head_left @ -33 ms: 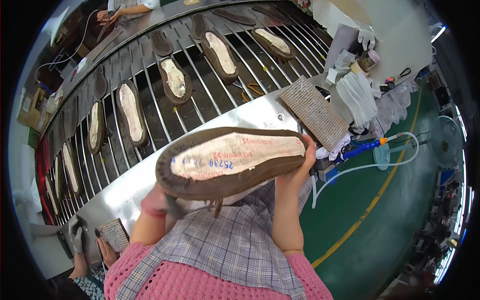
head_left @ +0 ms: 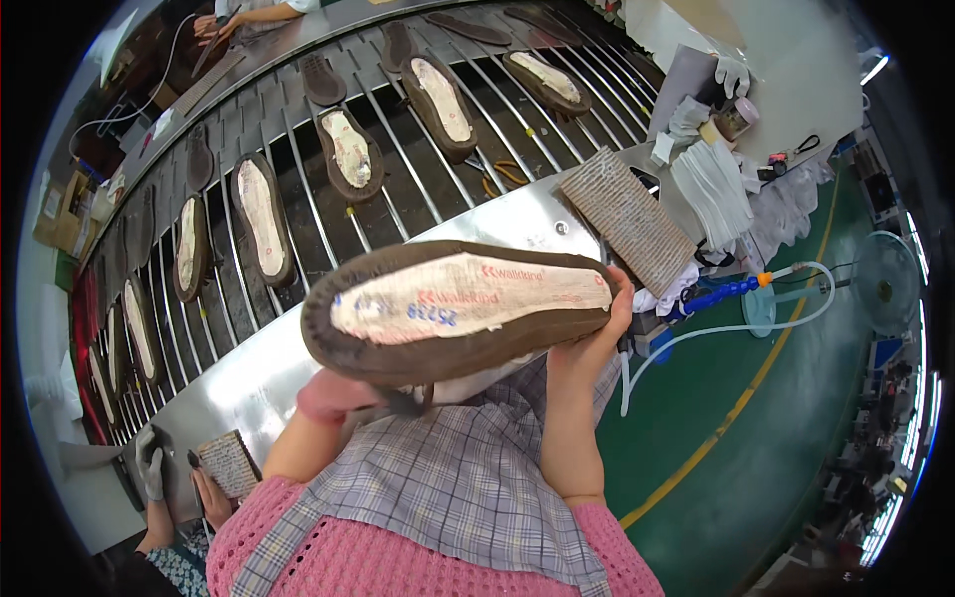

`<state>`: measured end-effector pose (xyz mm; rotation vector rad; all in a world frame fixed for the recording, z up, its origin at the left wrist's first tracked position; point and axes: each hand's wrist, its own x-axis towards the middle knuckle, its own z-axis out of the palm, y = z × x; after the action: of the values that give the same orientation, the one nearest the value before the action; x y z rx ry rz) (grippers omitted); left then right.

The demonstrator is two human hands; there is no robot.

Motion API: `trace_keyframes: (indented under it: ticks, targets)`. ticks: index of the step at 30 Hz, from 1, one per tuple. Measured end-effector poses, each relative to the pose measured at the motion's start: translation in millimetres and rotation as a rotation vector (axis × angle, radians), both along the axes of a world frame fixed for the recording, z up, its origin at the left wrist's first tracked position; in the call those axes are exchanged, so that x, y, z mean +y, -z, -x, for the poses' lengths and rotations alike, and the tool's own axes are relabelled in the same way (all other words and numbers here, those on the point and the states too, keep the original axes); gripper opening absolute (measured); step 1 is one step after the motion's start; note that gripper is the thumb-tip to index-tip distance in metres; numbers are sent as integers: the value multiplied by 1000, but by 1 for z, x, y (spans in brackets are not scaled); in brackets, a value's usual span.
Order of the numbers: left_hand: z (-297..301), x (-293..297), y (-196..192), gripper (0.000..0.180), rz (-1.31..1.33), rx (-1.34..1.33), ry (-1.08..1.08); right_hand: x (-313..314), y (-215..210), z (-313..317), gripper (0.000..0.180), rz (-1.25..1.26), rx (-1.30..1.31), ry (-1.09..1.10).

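Both hands gripping shoe (head_left: 458,313) bottom-up: right hand (head_left: 587,343) clasping toe, left hand (head_left: 333,396) mostly hidden underneath. Inspecting sole; next probably needing setting on conveyor (head_left: 298,149).

Your two forearms rise from the lower edge, bare below pink knitted sleeves, elbows bent and close to your chest. Your right hand (head_left: 589,336) is raised upright, wrist straight, fingers curled closed around what it holds, the fingertips showing at the top. Your left hand (head_left: 333,396) sits lower, largely hidden, only a closed, rounded part visible.
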<state>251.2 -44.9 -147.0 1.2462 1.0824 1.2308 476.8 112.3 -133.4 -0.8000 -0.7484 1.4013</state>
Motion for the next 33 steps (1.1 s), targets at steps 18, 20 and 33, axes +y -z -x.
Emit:
trace_keyframes:
  ticks: [18,20,33]
  targets:
    - [-50,18,56,55,-74,355,-217,-19,-10,-27,12,-130,-503,-154]
    - [-57,16,55,56,23,-72,-211,-20,-8,-26,12,-248,-635,-142]
    - [-64,31,104,65,229,-1283,-60,-20,4,5,26,-814,-1046,-55]
